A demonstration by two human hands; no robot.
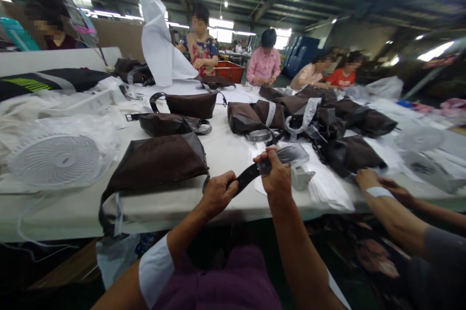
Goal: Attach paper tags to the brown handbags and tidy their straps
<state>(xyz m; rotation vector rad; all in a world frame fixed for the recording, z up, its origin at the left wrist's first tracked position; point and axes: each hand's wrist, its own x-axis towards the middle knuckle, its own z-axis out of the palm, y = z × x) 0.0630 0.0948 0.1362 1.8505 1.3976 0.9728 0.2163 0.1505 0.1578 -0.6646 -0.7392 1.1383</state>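
Note:
A dark strap (248, 177) runs between my two hands above the table's front edge. My left hand (219, 192) is closed round its lower left part. At its upper right end, my right hand (275, 170) pinches the strap together with a clear plastic sleeve (293, 153), which sticks out to the right of the fingers. Just left of my left hand lies a brown bag (162, 162) with black ends, its own strap hanging over the table edge. Two more brown bags (191, 105) (165, 124) lie behind it.
Several brown bags (291, 104) are heaped at centre right. White sheets (333, 188) and a small white box (301, 178) lie right of my right hand. A co-worker's hands (367, 180) touch a bag at the right. A plastic-wrapped fan (58, 159) stands left. Several people work across the table (233, 213).

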